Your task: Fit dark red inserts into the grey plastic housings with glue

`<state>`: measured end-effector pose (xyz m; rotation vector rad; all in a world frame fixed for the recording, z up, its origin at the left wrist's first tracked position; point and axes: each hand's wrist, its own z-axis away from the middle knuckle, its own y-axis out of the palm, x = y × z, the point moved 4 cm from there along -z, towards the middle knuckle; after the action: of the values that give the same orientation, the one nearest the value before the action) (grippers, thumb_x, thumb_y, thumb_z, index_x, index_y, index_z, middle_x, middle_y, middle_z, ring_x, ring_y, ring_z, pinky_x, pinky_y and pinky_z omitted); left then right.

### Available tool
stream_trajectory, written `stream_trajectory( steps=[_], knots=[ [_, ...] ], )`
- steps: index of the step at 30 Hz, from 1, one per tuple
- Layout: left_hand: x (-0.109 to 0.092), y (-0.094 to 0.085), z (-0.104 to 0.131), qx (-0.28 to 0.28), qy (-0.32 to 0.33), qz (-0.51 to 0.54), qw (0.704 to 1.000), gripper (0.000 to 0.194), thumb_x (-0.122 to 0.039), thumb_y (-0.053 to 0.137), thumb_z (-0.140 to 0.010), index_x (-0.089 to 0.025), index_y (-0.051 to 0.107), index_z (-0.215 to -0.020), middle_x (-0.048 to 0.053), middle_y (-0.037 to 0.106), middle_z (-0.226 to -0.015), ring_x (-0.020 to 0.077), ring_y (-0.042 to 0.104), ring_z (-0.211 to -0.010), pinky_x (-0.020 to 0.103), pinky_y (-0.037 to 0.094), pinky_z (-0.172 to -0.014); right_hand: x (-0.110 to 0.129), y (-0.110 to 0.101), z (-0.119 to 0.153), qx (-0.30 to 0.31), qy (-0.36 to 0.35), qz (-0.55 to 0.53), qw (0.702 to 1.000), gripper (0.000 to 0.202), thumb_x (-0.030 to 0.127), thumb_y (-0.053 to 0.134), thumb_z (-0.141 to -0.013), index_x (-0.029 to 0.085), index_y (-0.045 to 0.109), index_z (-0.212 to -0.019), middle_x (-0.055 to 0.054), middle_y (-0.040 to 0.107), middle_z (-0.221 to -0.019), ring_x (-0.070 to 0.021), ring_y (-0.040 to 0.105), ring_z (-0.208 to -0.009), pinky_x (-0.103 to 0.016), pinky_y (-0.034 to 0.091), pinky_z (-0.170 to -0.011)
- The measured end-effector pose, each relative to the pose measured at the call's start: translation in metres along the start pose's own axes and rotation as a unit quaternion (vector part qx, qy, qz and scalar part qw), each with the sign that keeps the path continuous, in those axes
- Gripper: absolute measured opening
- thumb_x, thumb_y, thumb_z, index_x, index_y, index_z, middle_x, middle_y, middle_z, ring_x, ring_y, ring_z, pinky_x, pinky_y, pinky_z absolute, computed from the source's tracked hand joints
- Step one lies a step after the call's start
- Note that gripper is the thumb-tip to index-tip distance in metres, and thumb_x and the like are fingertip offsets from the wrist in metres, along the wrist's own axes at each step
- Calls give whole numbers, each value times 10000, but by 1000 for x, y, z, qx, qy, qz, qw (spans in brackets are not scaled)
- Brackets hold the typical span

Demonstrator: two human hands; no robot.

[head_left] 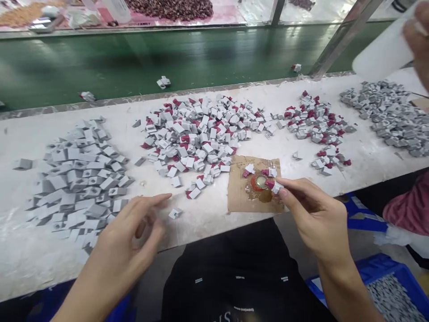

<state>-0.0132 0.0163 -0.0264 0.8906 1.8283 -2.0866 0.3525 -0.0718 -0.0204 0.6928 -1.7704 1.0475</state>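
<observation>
My right hand pinches a small grey and dark red plastic part between thumb and fingertips, over a cardboard square. On that cardboard is a round dish with a red-orange rim, amid a wet, glossy brown patch. Two more grey and red parts lie beside the dish. My left hand hovers near the table edge, fingers apart and nothing visible in them. Close to its fingertips lies a single grey piece. A heap of plain grey blocks is to its left.
A large pile of grey and red parts fills the middle, with a smaller one to the right. Behind runs a green conveyor belt carrying a few parts. At upper right another person's hand holds a white bottle.
</observation>
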Motion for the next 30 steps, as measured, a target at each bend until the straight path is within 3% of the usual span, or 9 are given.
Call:
stream_trajectory(
  steps=[2, 4, 9, 15, 18, 21, 23, 26, 30],
  knots=[
    [-5, 4, -1, 0, 51, 33, 998, 391, -513, 709, -1041, -504, 798, -1421, 23, 825, -1247, 280, 740, -769, 430, 635, -657, -1, 2, 1, 7, -4, -1, 1000, 197, 303, 859, -1088, 389, 943, -1243, -39, 897, -1128, -284, 857, -1012, -439, 741, -835],
    [-11, 8, -2, 1, 66, 69, 995, 283, -508, 725, -1050, -492, 845, -1306, 16, 832, -1263, 276, 774, -807, 415, 653, -688, -2, 3, 2, 9, -3, -3, 1000, 196, 301, 855, -1094, 395, 941, -1244, -33, 892, -1117, -275, 849, -998, -429, 725, -822],
    [-19, 14, -1, -10, 67, 85, 994, 177, -483, 785, -1053, -390, 869, -1179, 10, 797, -968, 228, 734, -743, 347, 601, -719, -1, 5, 3, 8, -1, -2, 1000, 198, 305, 846, -1102, 392, 935, -1256, -34, 886, -1102, -275, 839, -979, -442, 710, -826],
    [-21, 23, 7, -37, 29, 110, 993, 201, -508, 831, -1047, -350, 864, -1165, 5, 794, -996, 213, 690, -779, 329, 590, -776, 2, 7, 4, 6, -28, 16, 999, 219, 262, 824, -1109, 381, 933, -1257, -33, 895, -1130, -280, 849, -1018, -450, 710, -864],
    [-31, 31, 9, -21, -7, 168, 986, 233, -512, 849, -1040, -333, 869, -1188, 17, 846, -1180, 230, 766, -940, 322, 647, -895, 3, 7, 3, 12, -42, 17, 999, 223, 239, 815, -1113, 358, 933, -1260, -36, 896, -1118, -268, 852, -1004, -436, 713, -863],
    [-51, 39, 4, -9, -51, 266, 963, 237, -496, 879, -1032, -302, 866, -1167, 28, 862, -1237, 249, 823, -1089, 305, 692, -962, 4, 6, 2, 4, -53, 7, 999, 231, 209, 825, -1108, 336, 941, -1261, -33, 898, -1097, -237, 850, -986, -390, 710, -858],
    [-71, 44, -6, -3, -44, 322, 946, 223, -472, 918, -1006, -288, 873, -1124, 27, 866, -1157, 231, 838, -1018, 284, 716, -910, 4, 5, 1, -12, -41, -24, 999, 225, 210, 849, -1096, 344, 951, -1245, -26, 904, -1089, -223, 857, -983, -359, 717, -856],
    [-103, 54, -29, 18, -15, 411, 911, 190, -401, 973, -961, -276, 890, -1077, 14, 867, -1031, 191, 840, -877, 251, 731, -828, 0, 6, -1, -11, 29, -150, 988, 171, 281, 891, -1087, 370, 962, -1214, -13, 929, -1094, -210, 890, -956, -330, 749, -864],
    [-137, 71, -55, 68, 4, 519, 852, 132, -283, 979, -953, -260, 908, -1062, 3, 888, -977, 170, 871, -899, 217, 735, -850, 0, 15, -4, 28, 116, -306, 945, 155, 411, 945, -1055, 373, 966, -1204, -26, 950, -1159, -226, 929, -1028, -343, 773, -983]
  ],
)
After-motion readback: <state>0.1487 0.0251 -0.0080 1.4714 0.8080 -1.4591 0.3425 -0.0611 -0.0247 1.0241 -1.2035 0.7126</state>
